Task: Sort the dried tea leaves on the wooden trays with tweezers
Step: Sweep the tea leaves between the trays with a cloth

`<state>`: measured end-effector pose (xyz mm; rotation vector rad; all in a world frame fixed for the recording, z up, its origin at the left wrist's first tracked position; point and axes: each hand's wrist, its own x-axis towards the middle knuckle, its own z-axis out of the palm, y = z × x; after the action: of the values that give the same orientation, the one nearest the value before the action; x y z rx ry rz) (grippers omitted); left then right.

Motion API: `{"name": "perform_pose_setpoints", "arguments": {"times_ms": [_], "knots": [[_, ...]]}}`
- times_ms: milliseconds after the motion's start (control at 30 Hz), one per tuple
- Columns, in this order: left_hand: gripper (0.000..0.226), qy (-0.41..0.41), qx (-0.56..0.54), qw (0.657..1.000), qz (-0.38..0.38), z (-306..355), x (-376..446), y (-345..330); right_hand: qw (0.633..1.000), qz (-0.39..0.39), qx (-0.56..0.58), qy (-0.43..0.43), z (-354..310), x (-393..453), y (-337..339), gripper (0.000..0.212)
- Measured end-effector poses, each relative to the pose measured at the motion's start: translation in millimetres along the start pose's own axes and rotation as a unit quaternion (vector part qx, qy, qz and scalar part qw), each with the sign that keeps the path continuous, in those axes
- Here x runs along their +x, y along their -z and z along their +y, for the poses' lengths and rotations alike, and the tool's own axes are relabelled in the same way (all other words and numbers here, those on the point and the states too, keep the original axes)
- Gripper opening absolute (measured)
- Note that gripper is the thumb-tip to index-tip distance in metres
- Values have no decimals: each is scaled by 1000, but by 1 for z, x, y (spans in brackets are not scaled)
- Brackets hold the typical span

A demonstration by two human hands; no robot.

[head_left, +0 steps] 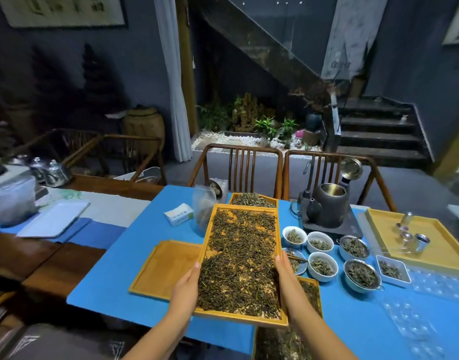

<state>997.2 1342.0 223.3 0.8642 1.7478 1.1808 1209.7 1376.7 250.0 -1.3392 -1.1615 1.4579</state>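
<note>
Above a blue-covered bench [114, 255], a person holds a long wooden tray [251, 319] of dried tea leaves [241, 261] in both bare hands, lifted clear of the cloth. The left hand [184, 284] has its grip on the tray's left rim, thumb along the edge and fingers hidden beneath; the right hand [285, 276] has the same grip on the right rim. Dark leaves cover most of the tray floor, with bare wood showing in patches.

Under the raised tray's left side lies an empty wooden tray [166, 266] flat on the cloth. A second leaf-filled tray [311, 292] sits partly hidden below the right wrist, and a third tray of paler leaves [254, 200] lies just past the far end. To the right stands a cluster of small white bowls [322, 266] and metal strainers [362, 275] holding leaf samples, beside a square white dish [392, 268]. Behind them a dark kettle [329, 206] rests on its base with the lid open. A wide yellow tray [436, 245] at far right carries small metal cups [420, 241]. A clear plastic bag [203, 203] and a small white box [179, 214] stand to the left of the lifted tray's far end. Two wooden chairs [236, 162] face the bench's far side.
</note>
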Motion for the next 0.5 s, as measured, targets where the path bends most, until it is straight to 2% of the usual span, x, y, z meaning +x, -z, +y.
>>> {"name": "perform_pose_setpoints", "arguments": {"times_ms": [267,500], "knots": [[54,-3,7,1000,-10,5,43,24,995,51,-79,35,-4,44,-39,45],[43,-2,-44,998,-41,9,109,51,996,67,-50,23,0,96,-86,45]]}}
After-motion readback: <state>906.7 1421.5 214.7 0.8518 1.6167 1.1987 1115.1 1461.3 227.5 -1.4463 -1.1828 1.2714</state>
